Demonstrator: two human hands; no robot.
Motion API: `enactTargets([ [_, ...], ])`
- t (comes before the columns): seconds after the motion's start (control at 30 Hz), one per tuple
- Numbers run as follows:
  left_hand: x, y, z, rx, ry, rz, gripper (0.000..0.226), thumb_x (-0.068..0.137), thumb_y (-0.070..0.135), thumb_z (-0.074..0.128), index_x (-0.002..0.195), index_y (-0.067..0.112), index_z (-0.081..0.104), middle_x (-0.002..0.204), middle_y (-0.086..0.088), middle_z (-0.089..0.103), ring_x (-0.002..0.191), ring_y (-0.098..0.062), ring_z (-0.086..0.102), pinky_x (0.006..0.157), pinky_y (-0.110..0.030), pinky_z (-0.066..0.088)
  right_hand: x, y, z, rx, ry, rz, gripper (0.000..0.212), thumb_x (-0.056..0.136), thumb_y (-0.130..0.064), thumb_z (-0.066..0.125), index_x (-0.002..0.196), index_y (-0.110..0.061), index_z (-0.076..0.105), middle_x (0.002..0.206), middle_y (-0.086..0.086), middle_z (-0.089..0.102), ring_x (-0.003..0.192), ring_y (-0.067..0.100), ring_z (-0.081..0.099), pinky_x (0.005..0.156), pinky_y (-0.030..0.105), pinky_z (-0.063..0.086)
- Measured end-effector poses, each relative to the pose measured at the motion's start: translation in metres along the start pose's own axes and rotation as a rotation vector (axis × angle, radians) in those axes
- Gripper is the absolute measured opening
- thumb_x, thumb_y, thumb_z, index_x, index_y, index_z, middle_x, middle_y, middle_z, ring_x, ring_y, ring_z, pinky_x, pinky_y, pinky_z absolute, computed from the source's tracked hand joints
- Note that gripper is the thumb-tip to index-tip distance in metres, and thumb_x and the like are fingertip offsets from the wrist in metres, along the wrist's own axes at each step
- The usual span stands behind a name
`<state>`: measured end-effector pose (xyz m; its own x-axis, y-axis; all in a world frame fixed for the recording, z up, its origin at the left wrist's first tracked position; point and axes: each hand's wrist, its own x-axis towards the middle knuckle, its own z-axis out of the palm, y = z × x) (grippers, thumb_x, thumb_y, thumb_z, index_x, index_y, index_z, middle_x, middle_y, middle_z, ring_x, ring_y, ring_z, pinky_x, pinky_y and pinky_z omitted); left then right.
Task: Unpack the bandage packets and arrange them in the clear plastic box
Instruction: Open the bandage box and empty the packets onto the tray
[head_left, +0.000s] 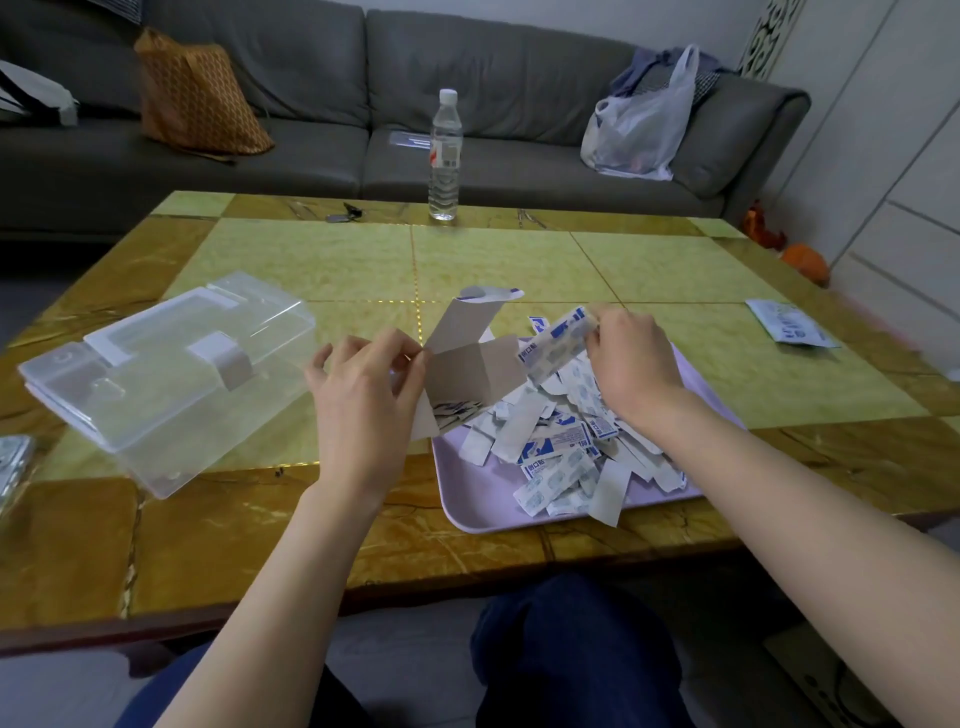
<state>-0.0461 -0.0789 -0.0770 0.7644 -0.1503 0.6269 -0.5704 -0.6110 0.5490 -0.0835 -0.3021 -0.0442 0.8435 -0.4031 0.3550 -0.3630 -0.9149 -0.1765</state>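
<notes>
The left hand (363, 400) pinches an edge of the opened grey cardboard carton (472, 358) between thumb and fingertips. The carton leans open toward the person, and a few packets show inside its mouth, just below this pinch. The right hand (634, 364) holds with curled fingers a small bundle of white-and-blue bandage packets (558, 338), lifted just beside the carton's flap. Under both grips lies the pale lilac plastic tray (467, 514) with a loose pile of packets (561, 447).

The clear plastic box (171, 374) sits well apart on the outer side of the left hand, on the yellow tiled table (519, 260). I cannot tell if its lid is open.

In my judgement the bundle may fan out and slip, because the fingers seem to hold only one end; it would then mix into the pile. The tilted carton may also drop its last packets past the tray rim, which is near below the left pinch.
</notes>
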Motion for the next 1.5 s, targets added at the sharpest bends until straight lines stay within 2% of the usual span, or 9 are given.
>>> enactTargets([
  [0.17,0.0,0.004,0.0,-0.025,0.004,-0.01,0.009,0.088,0.019,0.062,0.081,0.013,0.061,0.069,0.004,0.059,0.08,-0.022,0.05,0.092,-0.043,0.031,-0.007,-0.004,-0.006,0.059,-0.088,0.05,0.043,0.089,0.013,0.038,0.129,0.0,0.042,0.094,0.02,0.06,0.077,0.032,0.05,0.062,0.035,0.036],
  [0.3,-0.002,0.006,-0.002,-0.036,0.0,-0.006,0.01,0.088,0.018,0.062,0.081,0.012,0.061,0.068,0.007,0.056,0.079,-0.022,0.05,0.092,-0.041,0.03,-0.022,-0.024,-0.002,0.132,-0.135,-0.06,0.064,0.088,0.008,0.047,0.145,-0.007,0.021,0.145,0.018,0.027,0.132,0.031,0.03,0.105,0.034,0.032],
  [0.43,-0.002,0.007,-0.002,-0.046,-0.008,0.008,0.013,0.088,0.023,0.058,0.08,0.013,0.06,0.068,0.01,0.053,0.079,-0.023,0.051,0.09,-0.042,0.033,-0.044,-0.052,0.0,0.269,0.099,-0.331,0.028,0.083,0.007,0.054,0.109,-0.003,0.053,0.109,0.012,0.051,0.094,0.027,0.054,0.072,0.031,0.045],
  [0.63,-0.006,0.013,-0.004,-0.096,0.012,0.098,0.013,0.087,0.024,0.058,0.078,0.014,0.06,0.069,0.017,0.046,0.078,-0.012,0.046,0.087,-0.043,0.036,-0.047,-0.074,0.023,0.159,-0.342,-0.297,0.028,0.091,-0.024,0.054,0.115,-0.01,0.053,0.115,0.009,0.057,0.102,0.029,0.057,0.077,0.036,0.047],
  [0.83,-0.012,0.011,0.003,0.072,0.024,0.273,0.012,0.086,0.019,0.063,0.076,0.013,0.062,0.066,0.007,0.059,0.077,-0.018,0.052,0.095,-0.043,0.03,-0.044,-0.083,0.007,0.02,-0.587,-0.257,0.012,0.093,-0.024,0.05,0.095,-0.013,0.054,0.108,0.013,0.06,0.101,0.03,0.057,0.07,0.028,0.034],
  [1.0,-0.016,0.012,0.008,0.122,0.032,0.381,0.016,0.087,0.02,0.061,0.072,0.013,0.062,0.065,0.01,0.06,0.075,-0.019,0.054,0.095,-0.045,0.032,-0.043,-0.09,0.009,-0.071,-0.764,-0.217,0.032,0.096,-0.013,0.04,0.066,-0.015,0.032,0.076,0.004,0.045,0.067,0.021,0.043,0.049,0.02,0.025],
  [1.13,-0.018,0.015,0.01,0.131,0.033,0.404,0.017,0.087,0.02,0.061,0.071,0.014,0.061,0.065,0.01,0.059,0.075,-0.019,0.054,0.095,-0.045,0.033,-0.044,-0.084,0.015,-0.153,-0.697,-0.275,0.019,0.095,-0.014,0.042,0.107,-0.008,0.055,0.116,0.012,0.059,0.107,0.028,0.055,0.073,0.025,0.033],
  [1.23,-0.015,0.014,0.011,0.111,0.042,0.346,0.015,0.086,0.018,0.063,0.072,0.015,0.061,0.064,0.01,0.058,0.075,-0.018,0.053,0.094,-0.044,0.032,-0.049,-0.072,0.026,-0.104,-0.533,-0.254,0.01,0.09,-0.016,0.049,0.093,-0.015,0.059,0.106,0.008,0.064,0.102,0.027,0.059,0.073,0.029,0.04],
  [1.5,-0.009,0.008,0.005,0.087,0.044,0.19,0.015,0.089,0.024,0.057,0.076,0.016,0.059,0.068,0.008,0.061,0.076,-0.022,0.051,0.093,-0.045,0.031,-0.058,-0.052,0.019,0.235,-0.332,-0.236,0.033,0.093,-0.009,0.047,0.125,-0.012,0.041,0.112,0.015,0.055,0.094,0.039,0.056,0.072,0.041,0.047],
])
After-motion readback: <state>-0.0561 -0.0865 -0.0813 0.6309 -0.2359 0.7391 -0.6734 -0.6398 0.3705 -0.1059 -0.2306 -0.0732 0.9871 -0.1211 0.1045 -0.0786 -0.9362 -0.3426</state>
